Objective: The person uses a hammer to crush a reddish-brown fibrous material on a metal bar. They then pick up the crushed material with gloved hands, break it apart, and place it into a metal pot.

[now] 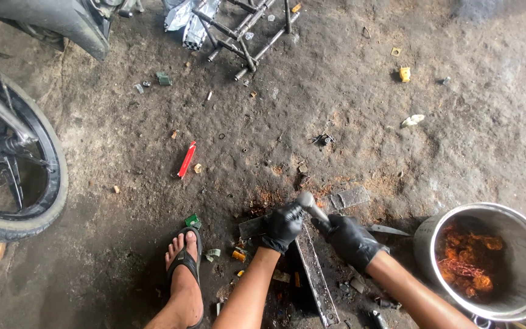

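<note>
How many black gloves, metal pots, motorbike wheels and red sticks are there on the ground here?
Black gloved hands: 2, the left hand and the right hand
Metal pot: 1
Motorbike wheel: 1
Red stick: 1
Total: 5

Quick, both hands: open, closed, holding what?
Left hand: closed on a grey metal tool.
Right hand: closed; what it holds cannot be told.

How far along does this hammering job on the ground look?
Done: a steel pot on the right already holds a heap of orange-brown material, and rusty crumbs lie around the work spot. In hand: the left hand grips a hammer over a long metal bar, the right hand beside it. How much is left cannot be told.
</note>
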